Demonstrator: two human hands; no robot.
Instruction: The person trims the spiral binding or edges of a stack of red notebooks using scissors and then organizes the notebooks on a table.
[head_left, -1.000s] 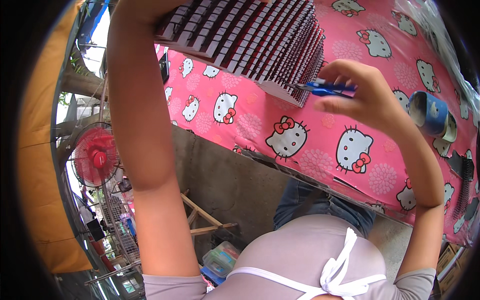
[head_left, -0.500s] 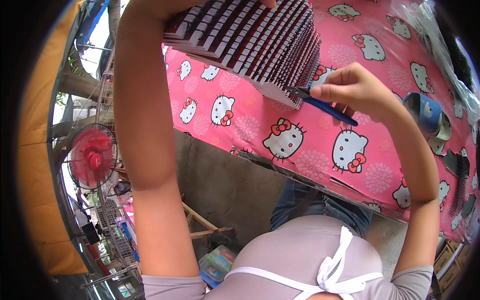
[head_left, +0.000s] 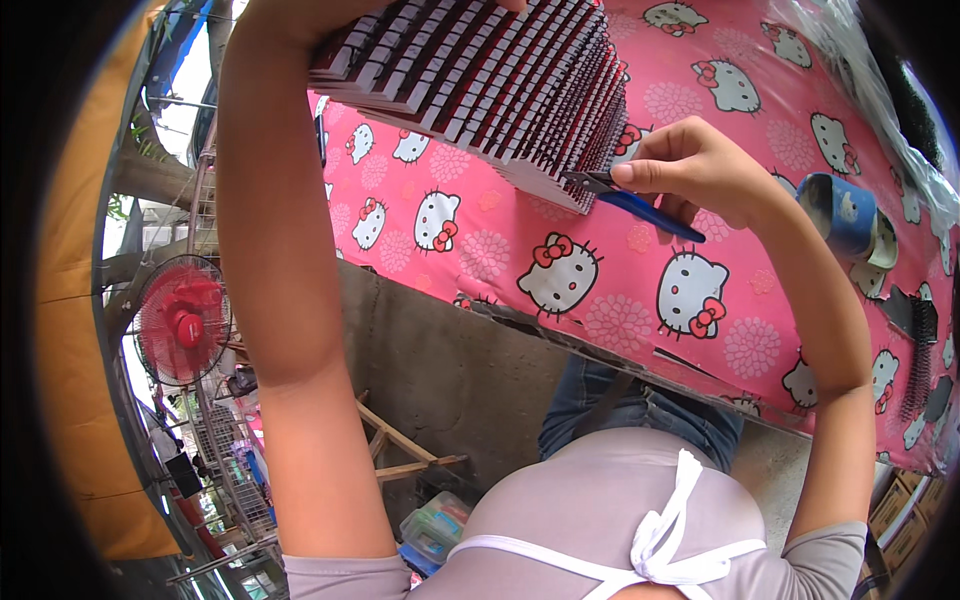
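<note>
My right hand (head_left: 685, 170) grips a pair of small pliers or cutters with blue handles (head_left: 650, 215). Their dark metal jaws (head_left: 588, 181) are at the lower right edge of a tall stack of what look like wire-bound notebooks (head_left: 480, 80), with white page edges and rows of dark and red binding. My left hand (head_left: 318, 12) is at the stack's far left side, mostly cut off by the upper edge of the picture. One fingertip (head_left: 513, 4) shows over the top of the stack; the other fingers are hidden.
A pink cat-print cloth (head_left: 625, 320) covers the table. On its right lie a blue cup-like container (head_left: 840, 215), a black brush or comb (head_left: 918, 370) and clear plastic wrap (head_left: 880, 90). Left stands a red fan (head_left: 185, 325); below are wooden legs (head_left: 410, 450) and a plastic box (head_left: 437, 525).
The view has shifted slightly, so stack, hands and pliers sit a little farther left. The pliers' jaws remain at the stack's lower right edge.
</note>
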